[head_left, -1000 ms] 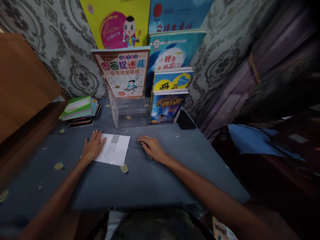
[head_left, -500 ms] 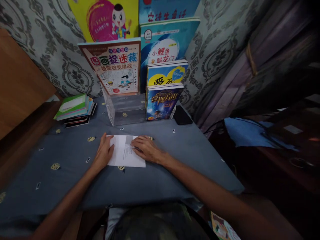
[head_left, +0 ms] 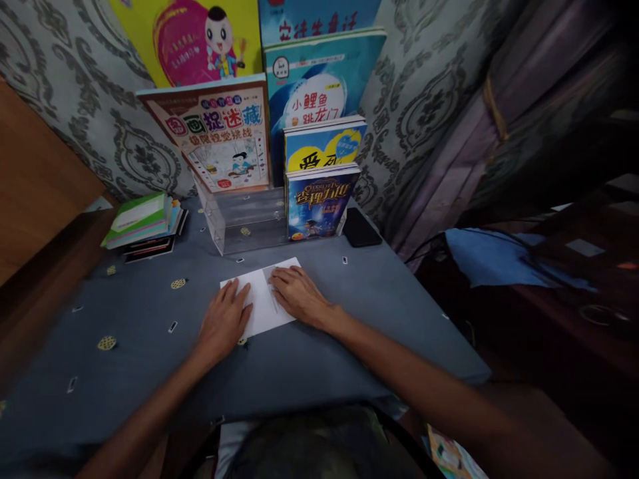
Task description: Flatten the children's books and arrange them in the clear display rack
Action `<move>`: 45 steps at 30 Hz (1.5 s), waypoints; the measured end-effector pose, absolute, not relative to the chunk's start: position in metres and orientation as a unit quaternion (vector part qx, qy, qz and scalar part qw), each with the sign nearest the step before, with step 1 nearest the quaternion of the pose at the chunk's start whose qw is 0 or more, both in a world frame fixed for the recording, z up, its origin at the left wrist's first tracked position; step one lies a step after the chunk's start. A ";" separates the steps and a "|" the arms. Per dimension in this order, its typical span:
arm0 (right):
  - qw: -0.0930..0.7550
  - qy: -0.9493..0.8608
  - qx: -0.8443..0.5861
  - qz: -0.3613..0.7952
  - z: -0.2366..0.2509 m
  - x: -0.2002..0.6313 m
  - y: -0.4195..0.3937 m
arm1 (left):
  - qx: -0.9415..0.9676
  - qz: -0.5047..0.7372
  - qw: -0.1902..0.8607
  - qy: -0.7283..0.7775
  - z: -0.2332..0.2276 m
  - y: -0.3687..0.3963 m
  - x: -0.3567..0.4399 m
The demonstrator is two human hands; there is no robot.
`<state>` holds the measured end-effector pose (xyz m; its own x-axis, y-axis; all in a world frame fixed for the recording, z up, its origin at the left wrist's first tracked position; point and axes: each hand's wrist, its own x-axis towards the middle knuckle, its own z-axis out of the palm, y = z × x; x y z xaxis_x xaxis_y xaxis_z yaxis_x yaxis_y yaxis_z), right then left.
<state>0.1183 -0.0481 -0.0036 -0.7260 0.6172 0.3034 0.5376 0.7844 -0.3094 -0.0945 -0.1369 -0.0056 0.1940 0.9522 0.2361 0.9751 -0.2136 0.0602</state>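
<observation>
Both hands lie flat, fingers spread, on the white paper (head_left: 260,297) just in front of the clear stand (head_left: 245,219): left hand (head_left: 224,320), right hand (head_left: 297,293). It looks like pressing a fold; the crease wants firm, even pressure.

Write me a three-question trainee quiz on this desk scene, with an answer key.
1. True or false: both hands lie flat on the white sheet of paper.
2. Which thing lies right of the clear plastic box, near the table's back edge? A) a cup B) a dark phone C) scissors
3. Fill in: the stack of books at the table's back left has a ____ cover on top.

Key:
1. True. The left hand presses the sheet's left part and the right hand its right part.
2. B, the dark phone, lying flat on the grey tablecloth.
3. Green.
</observation>
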 end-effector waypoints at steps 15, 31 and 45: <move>0.193 -0.931 -0.286 0.121 -0.010 0.117 -0.054 | -0.798 -0.128 0.032 -0.588 -0.009 -0.127 -0.069; 0.197 -0.896 -0.385 0.102 -0.019 0.165 -0.046 | -0.789 -0.106 0.027 -0.605 0.000 -0.132 -0.067; 0.231 -0.879 -0.387 0.155 -0.017 0.169 -0.043 | -0.775 -0.067 0.070 -0.624 0.005 -0.131 -0.076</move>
